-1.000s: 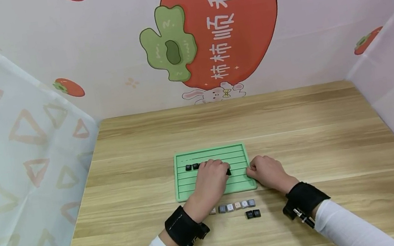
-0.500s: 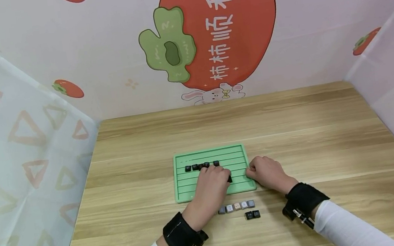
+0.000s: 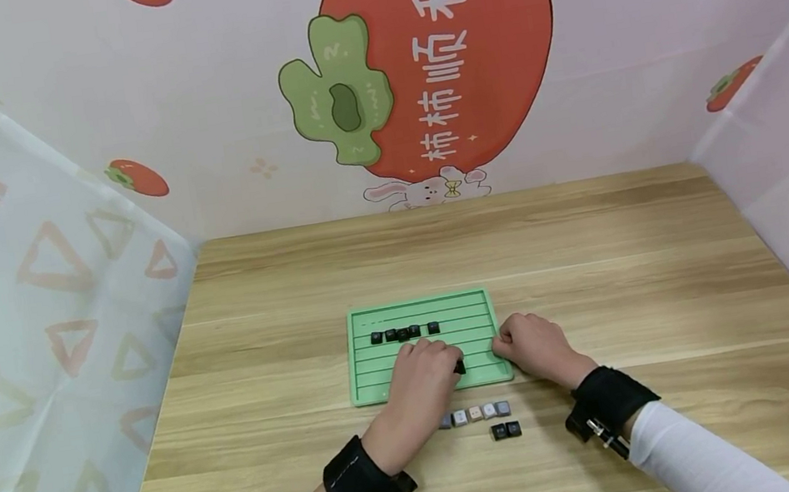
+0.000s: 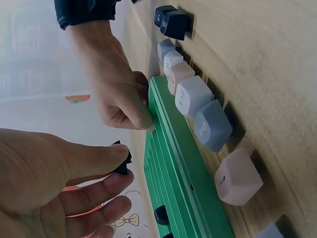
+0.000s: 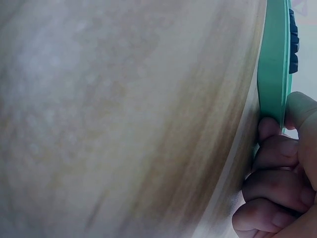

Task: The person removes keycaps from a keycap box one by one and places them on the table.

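Note:
My left hand (image 3: 421, 381) is over the near half of a green ridged tray (image 3: 482, 360). Its thumb and index finger pinch a black keycap (image 4: 124, 162), seen small in the head view beside the fingertips. Several black keycaps (image 3: 403, 335) stand in a row across the tray, beyond that hand. At the tray's right side, my right hand (image 3: 539, 347) grips the rim, thumb on top and the other fingers curled at the side, as the right wrist view shows.
In front of the tray lies a row of grey, white and peach keycaps (image 3: 474, 414), partly hidden by the left arm in the head view. Two black keycaps (image 3: 506, 430) sit nearer on the wooden table (image 3: 592, 252). Printed cloth walls (image 3: 229, 93) stand behind and at both sides.
My left hand has drawn back toward me with the black keycap, uncovering the row of black keycaps on the tray. The right hand stays on the rim.

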A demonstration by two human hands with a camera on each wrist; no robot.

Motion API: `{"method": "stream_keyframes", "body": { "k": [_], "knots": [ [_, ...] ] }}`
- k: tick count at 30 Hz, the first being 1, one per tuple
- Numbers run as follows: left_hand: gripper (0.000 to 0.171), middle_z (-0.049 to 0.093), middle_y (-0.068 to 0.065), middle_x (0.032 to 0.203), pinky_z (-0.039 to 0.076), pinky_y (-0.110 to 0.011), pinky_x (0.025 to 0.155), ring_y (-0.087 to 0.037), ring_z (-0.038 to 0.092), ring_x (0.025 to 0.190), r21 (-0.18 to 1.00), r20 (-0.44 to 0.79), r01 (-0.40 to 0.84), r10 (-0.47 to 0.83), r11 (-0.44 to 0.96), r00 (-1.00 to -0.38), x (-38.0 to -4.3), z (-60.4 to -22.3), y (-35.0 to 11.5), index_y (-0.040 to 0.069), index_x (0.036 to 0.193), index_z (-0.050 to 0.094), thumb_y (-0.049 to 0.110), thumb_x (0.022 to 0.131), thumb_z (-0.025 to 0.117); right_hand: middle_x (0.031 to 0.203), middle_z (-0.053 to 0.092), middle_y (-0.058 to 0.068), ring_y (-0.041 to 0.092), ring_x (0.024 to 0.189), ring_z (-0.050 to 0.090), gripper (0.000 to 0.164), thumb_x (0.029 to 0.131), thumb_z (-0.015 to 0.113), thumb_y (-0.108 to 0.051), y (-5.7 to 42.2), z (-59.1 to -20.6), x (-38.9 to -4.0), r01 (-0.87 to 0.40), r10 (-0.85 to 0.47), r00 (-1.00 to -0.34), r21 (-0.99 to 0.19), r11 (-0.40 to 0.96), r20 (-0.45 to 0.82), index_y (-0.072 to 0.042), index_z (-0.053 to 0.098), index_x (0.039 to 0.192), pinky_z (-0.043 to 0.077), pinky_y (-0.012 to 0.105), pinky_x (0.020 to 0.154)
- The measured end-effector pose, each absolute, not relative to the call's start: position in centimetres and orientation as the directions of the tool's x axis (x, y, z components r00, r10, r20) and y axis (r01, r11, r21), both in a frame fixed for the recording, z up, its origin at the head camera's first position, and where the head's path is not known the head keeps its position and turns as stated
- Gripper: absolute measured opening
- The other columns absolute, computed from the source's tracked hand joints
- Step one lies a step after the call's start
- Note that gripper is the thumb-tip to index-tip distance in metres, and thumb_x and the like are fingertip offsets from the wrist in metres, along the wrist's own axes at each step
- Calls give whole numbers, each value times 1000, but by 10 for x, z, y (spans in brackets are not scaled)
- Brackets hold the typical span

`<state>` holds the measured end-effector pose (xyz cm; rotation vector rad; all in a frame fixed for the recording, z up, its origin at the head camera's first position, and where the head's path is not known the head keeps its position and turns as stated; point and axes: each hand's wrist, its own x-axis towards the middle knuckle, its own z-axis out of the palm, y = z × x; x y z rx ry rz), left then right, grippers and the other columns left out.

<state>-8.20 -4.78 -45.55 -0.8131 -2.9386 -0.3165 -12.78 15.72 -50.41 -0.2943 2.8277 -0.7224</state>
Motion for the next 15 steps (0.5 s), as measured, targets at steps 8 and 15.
{"method": "stream_keyframes", "body": {
  "k": [8, 15],
  "knots": [
    [11, 64, 8, 78, 36, -28, 63, -12, 55, 74, 167, 140, 539, 521, 826, -842, -75, -456, -45, 20, 85, 70, 23, 75, 75, 49, 24, -7, 11, 46, 27, 38, 81, 55, -22, 157, -505, -127, -143, -245, -958, -493, 858, -148, -16, 36, 49, 20, 27, 46],
    [7, 61, 9, 73, 34, -26, 61, -11, 51, 69, 140, 151, 553, 534, 822, -832, -70, -459, -44, 21, 81, 70, 19, 76, 73, 49, 25, -7, 11, 46, 28, 37, 80, 56, -22, 157, -506, -128, -144, -242, -960, -486, 862, -144, -16, 36, 49, 21, 27, 45]
  ]
}}
